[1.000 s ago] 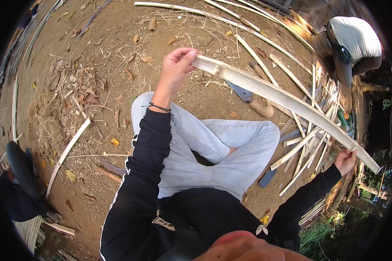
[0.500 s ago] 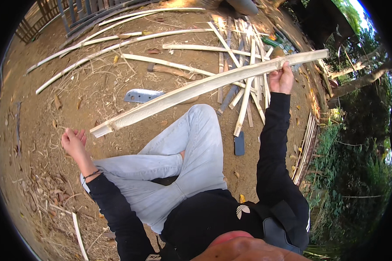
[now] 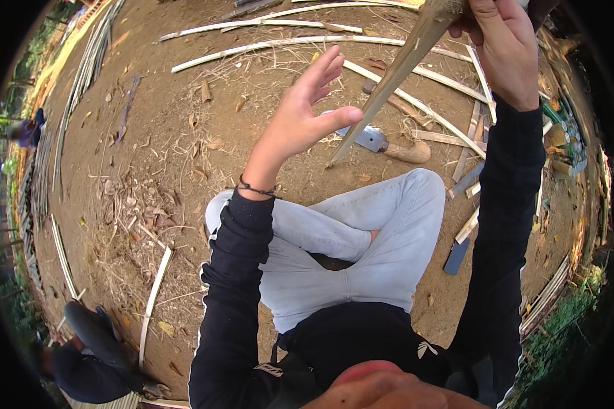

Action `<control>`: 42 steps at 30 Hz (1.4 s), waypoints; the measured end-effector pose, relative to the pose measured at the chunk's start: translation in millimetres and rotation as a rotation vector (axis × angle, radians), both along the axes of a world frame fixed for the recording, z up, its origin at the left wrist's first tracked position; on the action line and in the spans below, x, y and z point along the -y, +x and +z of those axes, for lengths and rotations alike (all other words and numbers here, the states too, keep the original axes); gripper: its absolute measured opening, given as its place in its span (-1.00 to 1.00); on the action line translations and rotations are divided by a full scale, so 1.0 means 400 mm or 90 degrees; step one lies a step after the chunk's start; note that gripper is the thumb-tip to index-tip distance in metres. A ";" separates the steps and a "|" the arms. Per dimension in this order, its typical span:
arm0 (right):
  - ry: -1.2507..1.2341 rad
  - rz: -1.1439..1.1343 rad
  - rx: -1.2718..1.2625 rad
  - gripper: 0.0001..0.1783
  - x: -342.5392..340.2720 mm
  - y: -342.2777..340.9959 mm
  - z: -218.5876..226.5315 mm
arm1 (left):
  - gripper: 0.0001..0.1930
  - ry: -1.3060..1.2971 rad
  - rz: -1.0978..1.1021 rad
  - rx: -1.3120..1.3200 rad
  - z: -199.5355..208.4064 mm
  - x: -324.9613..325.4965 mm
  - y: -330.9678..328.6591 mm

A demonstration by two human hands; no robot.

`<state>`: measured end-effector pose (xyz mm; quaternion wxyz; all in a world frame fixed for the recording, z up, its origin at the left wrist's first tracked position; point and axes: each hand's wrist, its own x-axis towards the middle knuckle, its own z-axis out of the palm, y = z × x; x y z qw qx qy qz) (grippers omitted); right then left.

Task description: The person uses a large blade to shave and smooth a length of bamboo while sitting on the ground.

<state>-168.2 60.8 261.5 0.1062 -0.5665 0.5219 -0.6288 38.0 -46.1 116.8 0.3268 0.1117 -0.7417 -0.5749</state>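
Note:
My right hand (image 3: 506,51), raised at the upper right, is closed around a long split bamboo strip (image 3: 406,68). The strip now slants down and leftward, its narrow end low over the ground in front of my crossed legs. My left hand (image 3: 305,102) is open beside the strip, fingers stretched up and thumb apart, next to its lower part. Whether the thumb touches the strip I cannot tell. Beyond my knees lies a broad-bladed knife (image 3: 370,139) with a wooden handle (image 3: 409,151), its blade partly behind the strip.
Pale bamboo strips (image 3: 273,45) and shavings lie across the dirt ahead. A dark flat rectangular object (image 3: 456,258) is beside my right knee. Bottles (image 3: 572,136) stand at the right. Another person (image 3: 92,354) is at the lower left, and a second person (image 3: 27,131) farther off.
The bamboo strip has swung from a sideways slant to a steep one, its left end now lower and nearer the middle. My left hand has risen toward it. The view has turned leftward.

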 end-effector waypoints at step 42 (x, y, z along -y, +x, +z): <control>0.652 -0.140 -0.047 -0.39 -0.039 -0.114 -0.952 | -0.75 0.004 0.577 -0.199 0.059 0.026 0.056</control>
